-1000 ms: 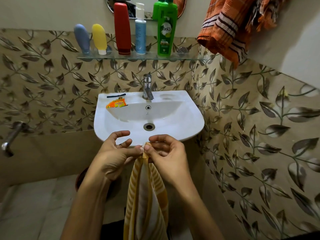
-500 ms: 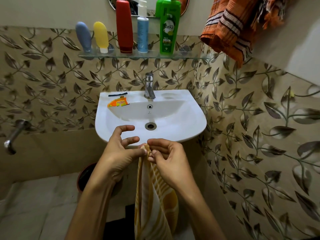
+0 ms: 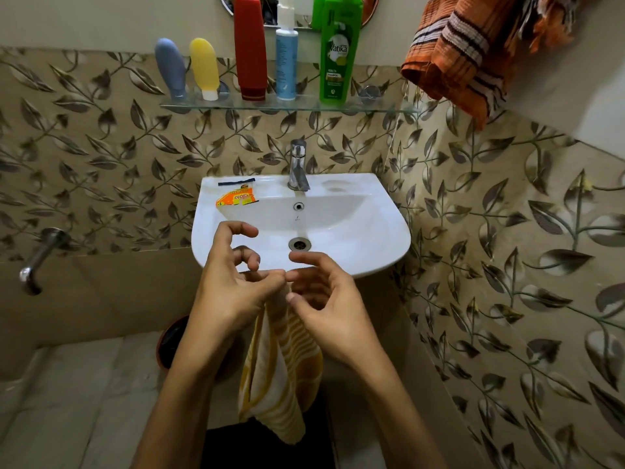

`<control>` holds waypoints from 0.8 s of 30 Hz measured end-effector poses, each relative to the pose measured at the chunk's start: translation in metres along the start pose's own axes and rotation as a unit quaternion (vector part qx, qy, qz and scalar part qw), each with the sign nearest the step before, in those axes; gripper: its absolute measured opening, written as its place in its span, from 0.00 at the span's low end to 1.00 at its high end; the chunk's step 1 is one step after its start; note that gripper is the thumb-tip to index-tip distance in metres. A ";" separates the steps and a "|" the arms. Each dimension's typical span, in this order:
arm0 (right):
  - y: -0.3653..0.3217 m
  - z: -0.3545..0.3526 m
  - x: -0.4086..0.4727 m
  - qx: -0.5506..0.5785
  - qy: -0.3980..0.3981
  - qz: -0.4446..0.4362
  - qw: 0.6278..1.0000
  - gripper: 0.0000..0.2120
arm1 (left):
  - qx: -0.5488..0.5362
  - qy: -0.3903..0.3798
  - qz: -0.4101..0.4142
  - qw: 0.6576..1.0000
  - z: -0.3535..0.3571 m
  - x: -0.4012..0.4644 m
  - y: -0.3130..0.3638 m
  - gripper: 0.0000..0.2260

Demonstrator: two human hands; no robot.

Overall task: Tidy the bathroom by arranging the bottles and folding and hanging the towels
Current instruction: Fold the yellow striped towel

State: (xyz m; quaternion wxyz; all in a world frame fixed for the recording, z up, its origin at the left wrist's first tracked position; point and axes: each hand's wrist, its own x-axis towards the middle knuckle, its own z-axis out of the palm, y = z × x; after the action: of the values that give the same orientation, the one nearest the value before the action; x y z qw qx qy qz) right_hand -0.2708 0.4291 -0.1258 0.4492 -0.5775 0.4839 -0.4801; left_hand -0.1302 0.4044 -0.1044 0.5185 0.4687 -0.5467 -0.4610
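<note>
A yellow-and-white striped towel [image 3: 280, 367] hangs folded lengthwise in front of the white sink [image 3: 378, 238]. My left hand [image 3: 233, 286] pinches its top end, with the index finger lifted off. My right hand [image 3: 328, 309] is beside it with fingers spread and loosely curved, and its thumb touches the towel's top. On the glass shelf [image 3: 382, 108] stand a grey-blue tube [image 3: 170, 67], a yellow tube [image 3: 204, 67], a red bottle [image 3: 250, 45], a light blue pump bottle [image 3: 286, 62] and a green shampoo bottle [image 3: 338, 52]. An orange checked towel [image 3: 466, 49] hangs at the upper right.
A chrome tap [image 3: 297, 164] stands at the back of the sink, and an orange sachet [image 3: 235, 199] lies on its left rim. A wall tap [image 3: 37, 258] sticks out at the left. A dark round container [image 3: 170, 336] sits on the floor under the sink.
My right hand has let go of its pinch and spread its fingers; the left keeps the towel's top. The towel has shifted a little to the right.
</note>
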 end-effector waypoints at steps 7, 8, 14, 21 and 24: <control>0.018 0.007 0.005 -0.041 -0.122 -0.034 0.991 0.14 | 0.086 -0.150 0.099 0.980 -0.006 -0.007 0.024 0.32; 0.020 0.006 0.006 -0.046 -0.125 -0.039 0.990 0.12 | 0.112 -0.161 0.113 0.974 -0.008 -0.008 0.026 0.34; 0.029 0.006 0.012 -0.068 -0.153 -0.015 0.986 0.19 | 0.297 -0.147 0.184 0.925 -0.005 -0.008 0.038 0.34; 0.039 -0.001 0.011 -0.047 -0.151 0.011 0.987 0.12 | 0.325 -0.101 0.326 0.882 -0.015 -0.002 0.063 0.32; 0.047 -0.006 0.007 -0.059 -0.178 0.051 0.981 0.15 | 0.314 -0.048 0.378 0.869 -0.025 0.003 0.075 0.29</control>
State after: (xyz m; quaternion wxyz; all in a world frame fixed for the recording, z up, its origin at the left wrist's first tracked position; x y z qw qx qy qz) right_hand -0.2825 0.4155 -0.1703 0.5170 -0.6537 0.4527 -0.3169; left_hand -0.1078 0.4108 -0.0287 0.4516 0.3415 -0.8224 -0.0555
